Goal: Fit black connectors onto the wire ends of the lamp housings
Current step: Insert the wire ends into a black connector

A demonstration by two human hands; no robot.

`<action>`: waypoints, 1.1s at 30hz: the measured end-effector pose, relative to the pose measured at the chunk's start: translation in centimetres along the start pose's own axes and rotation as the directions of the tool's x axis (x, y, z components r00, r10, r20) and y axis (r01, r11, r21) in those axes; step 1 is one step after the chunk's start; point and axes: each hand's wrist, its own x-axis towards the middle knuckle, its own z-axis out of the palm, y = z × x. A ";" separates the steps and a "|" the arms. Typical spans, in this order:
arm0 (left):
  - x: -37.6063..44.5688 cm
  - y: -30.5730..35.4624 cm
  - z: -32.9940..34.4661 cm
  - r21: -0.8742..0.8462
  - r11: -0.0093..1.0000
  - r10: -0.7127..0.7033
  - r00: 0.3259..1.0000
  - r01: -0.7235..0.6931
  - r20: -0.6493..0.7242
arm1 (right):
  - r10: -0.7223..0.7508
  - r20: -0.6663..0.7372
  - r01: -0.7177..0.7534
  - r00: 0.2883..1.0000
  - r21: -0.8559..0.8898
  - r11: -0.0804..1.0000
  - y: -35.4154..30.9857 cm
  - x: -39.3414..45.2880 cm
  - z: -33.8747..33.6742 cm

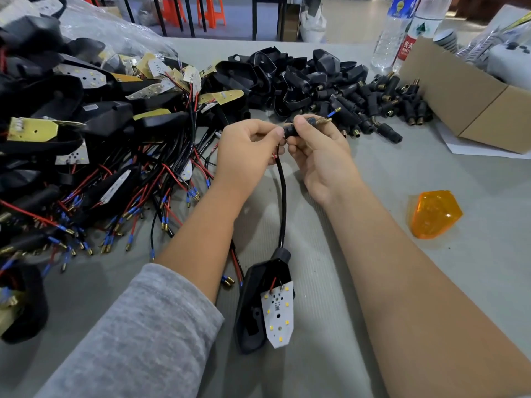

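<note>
Left hand (247,147): my fingers pinch the black cable (283,202) just below the connector.
Right hand (316,150): grips the black connector (293,130), threaded brass end pointing right.
Lamp housing (258,308): lies near the worktop's (402,179) front edge, LED board up, between my forearms.
Loose connectors (382,107): heaped toward the far edge.
Orange lens (434,214): right of my right forearm.

Your table (402,179) carries a grey cloth cover. On its left lies a tangled heap of wired lamp housings (94,133); at the far middle, a pile of black connectors (370,107). A cardboard box (471,107) and two water bottles (402,33) stand at the right, an orange lens (434,214) nearer. One lamp housing (264,305) lies close to you.
</note>
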 end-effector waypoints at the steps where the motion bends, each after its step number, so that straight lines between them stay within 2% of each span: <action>1: 0.0 0.0 0.0 -0.017 1.000 -0.022 1.000 0.021 -0.006 | 0.003 -0.004 -0.003 1.000 0.008 1.000 0.0 0.1 0.0; 5: 0.1 0.0 0.0 -0.058 0.996 -0.071 0.997 0.069 -0.033 | 0.001 -0.056 0.002 0.998 0.066 0.998 -0.2 0.3 -0.2; 11: -0.2 0.1 0.4 0.012 1.000 0.028 0.999 -0.028 0.026 | -0.035 -0.023 0.033 0.999 -0.048 0.998 0.1 0.3 -0.2; 19: -0.4 -0.1 0.4 0.139 0.990 -0.025 0.991 0.006 0.130 | -0.058 -0.054 0.056 0.997 -0.039 0.998 -0.3 0.8 -0.7; 23: -0.3 0.0 0.4 0.183 0.983 0.005 0.991 -0.030 0.133 | -0.125 -0.076 0.108 0.989 -0.198 0.974 -0.4 1.1 -1.0; 27: -0.3 -0.2 0.3 0.178 0.983 0.011 0.990 -0.037 0.141 | -0.200 0.006 0.185 0.980 -0.409 0.893 0.0 0.8 -0.9; 29: -0.2 -0.3 0.3 0.198 0.979 0.022 0.990 -0.049 0.137 | -0.213 0.020 0.200 0.977 -0.431 0.880 0.1 0.8 -0.8; 33: -0.2 -0.2 0.6 0.219 0.974 0.023 0.992 -0.050 0.122 | -0.197 -0.019 0.179 0.980 -0.337 0.924 0.0 0.8 -0.9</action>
